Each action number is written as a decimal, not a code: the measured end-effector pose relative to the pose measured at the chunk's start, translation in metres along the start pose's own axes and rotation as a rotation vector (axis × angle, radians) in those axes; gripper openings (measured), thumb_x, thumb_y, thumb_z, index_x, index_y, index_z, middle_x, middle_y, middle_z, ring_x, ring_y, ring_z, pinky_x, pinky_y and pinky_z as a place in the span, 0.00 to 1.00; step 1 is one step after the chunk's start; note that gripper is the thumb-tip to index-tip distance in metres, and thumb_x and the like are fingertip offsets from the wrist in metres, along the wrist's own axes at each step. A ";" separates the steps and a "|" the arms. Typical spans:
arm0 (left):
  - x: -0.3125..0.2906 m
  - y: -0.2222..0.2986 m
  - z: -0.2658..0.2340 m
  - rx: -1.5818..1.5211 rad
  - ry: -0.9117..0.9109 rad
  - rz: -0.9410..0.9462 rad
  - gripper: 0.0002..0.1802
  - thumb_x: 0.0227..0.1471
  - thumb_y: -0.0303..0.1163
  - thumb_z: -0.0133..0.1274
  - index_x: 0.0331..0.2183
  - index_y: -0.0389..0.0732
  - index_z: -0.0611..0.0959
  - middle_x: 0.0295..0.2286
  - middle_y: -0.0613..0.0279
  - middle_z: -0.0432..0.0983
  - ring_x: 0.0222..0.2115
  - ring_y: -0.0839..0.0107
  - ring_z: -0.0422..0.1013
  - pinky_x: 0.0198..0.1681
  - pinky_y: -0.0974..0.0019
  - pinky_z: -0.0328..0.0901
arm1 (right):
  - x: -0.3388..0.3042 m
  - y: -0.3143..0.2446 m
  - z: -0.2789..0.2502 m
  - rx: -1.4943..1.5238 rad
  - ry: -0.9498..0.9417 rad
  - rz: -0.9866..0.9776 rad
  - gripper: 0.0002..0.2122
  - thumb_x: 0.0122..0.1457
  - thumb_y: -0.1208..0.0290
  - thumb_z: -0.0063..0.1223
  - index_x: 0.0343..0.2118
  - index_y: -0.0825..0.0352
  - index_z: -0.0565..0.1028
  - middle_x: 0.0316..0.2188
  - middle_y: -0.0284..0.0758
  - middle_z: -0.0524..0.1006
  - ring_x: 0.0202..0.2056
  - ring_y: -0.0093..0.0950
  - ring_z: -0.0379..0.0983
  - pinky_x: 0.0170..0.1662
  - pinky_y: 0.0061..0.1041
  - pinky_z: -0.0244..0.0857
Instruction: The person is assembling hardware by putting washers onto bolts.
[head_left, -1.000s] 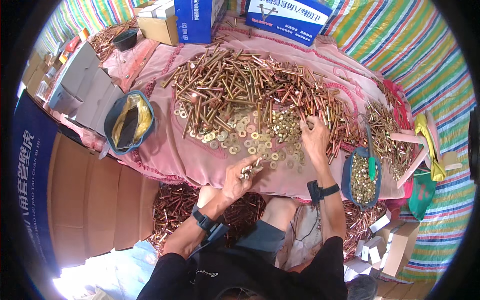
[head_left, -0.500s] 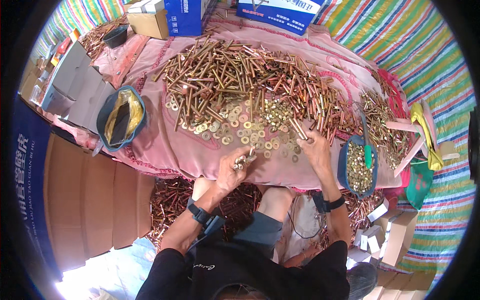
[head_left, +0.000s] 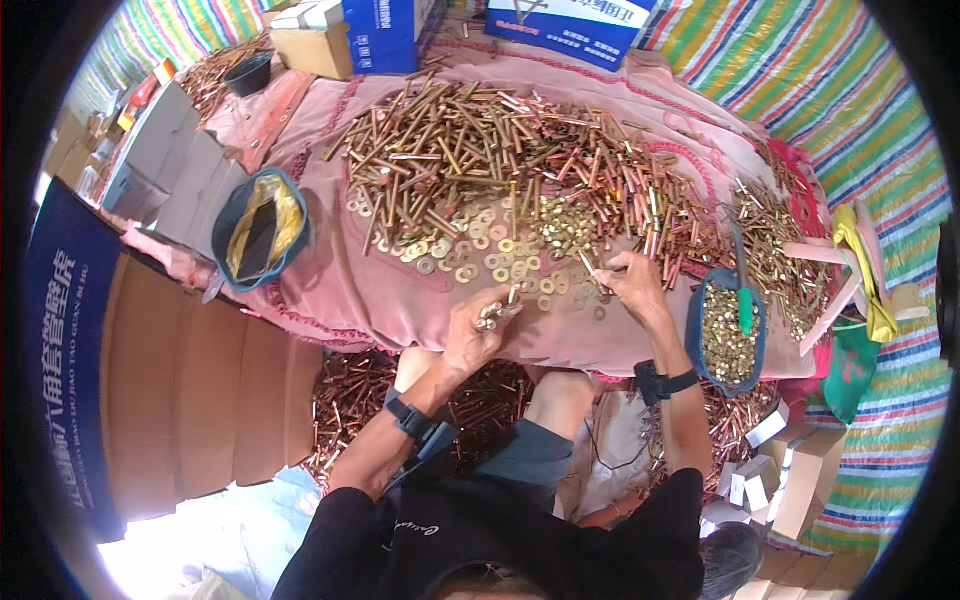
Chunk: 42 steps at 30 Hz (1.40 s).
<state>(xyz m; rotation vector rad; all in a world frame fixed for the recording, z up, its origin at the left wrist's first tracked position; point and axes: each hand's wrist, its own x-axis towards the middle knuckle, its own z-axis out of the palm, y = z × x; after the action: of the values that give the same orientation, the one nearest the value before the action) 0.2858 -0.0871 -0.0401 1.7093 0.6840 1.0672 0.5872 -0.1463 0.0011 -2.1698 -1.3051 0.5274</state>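
L hand (head_left: pixel 475 335) is curled tight round a short bolt (head_left: pixel 497 314) w/ a washer on it, held up off the pink cloth (head_left: pixel 330 290) just above the lap, prob. so the free end stays reachable for the other hand; R hand (head_left: pixel 632 283) pinches a second bolt (head_left: pixel 588 263) betw. thumb & fingertips, tip resting among the loose washers (head_left: pixel 480 250), fingers closed on the shank, likely threading one on; the washers lie spread thin in a band nearest the person, within easy reach, too many to count; the bolt heap (head_left: pixel 500 160) sits further back, hundreds, no exact no. possible; 2 blue bowls: one (head_left: pixel 728 330) by the R wrist, full of small brass pcs w/ a green-handled tool stuck in it, the other (head_left: pixel 258 230) to the L, lined w/ a yellow bag; 2 blue cartons (head_left: pixel 385 30) at the far edge; more bolts on the floor (head_left: pixel 345 400) under the table; 1 wrist device per arm.
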 end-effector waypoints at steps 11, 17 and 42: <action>0.002 -0.008 -0.001 0.024 -0.046 0.049 0.16 0.54 0.20 0.61 0.46 0.34 0.82 0.40 0.48 0.83 0.38 0.62 0.81 0.42 0.64 0.74 | -0.022 -0.015 0.016 0.254 0.076 -0.009 0.24 0.56 0.70 0.66 0.55 0.71 0.73 0.31 0.38 0.82 0.30 0.27 0.79 0.35 0.26 0.72; 0.002 -0.011 -0.004 0.059 -0.026 0.114 0.16 0.55 0.21 0.60 0.47 0.34 0.82 0.39 0.48 0.83 0.37 0.61 0.80 0.42 0.64 0.73 | -0.056 -0.117 0.024 0.822 0.129 -0.176 0.30 0.62 0.77 0.60 0.66 0.68 0.61 0.38 0.37 0.79 0.29 0.18 0.75 0.29 0.16 0.67; 0.006 -0.004 -0.001 -0.038 -0.020 0.206 0.19 0.51 0.20 0.53 0.47 0.35 0.82 0.38 0.47 0.81 0.39 0.50 0.78 0.44 0.60 0.72 | -0.066 -0.148 0.040 0.127 0.201 -0.767 0.18 0.59 0.76 0.62 0.53 0.66 0.76 0.36 0.44 0.80 0.34 0.42 0.79 0.36 0.37 0.73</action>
<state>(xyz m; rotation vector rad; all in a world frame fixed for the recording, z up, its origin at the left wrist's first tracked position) 0.2878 -0.0800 -0.0411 1.7827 0.4791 1.1955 0.4337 -0.1386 0.0673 -1.4105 -1.7749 0.0737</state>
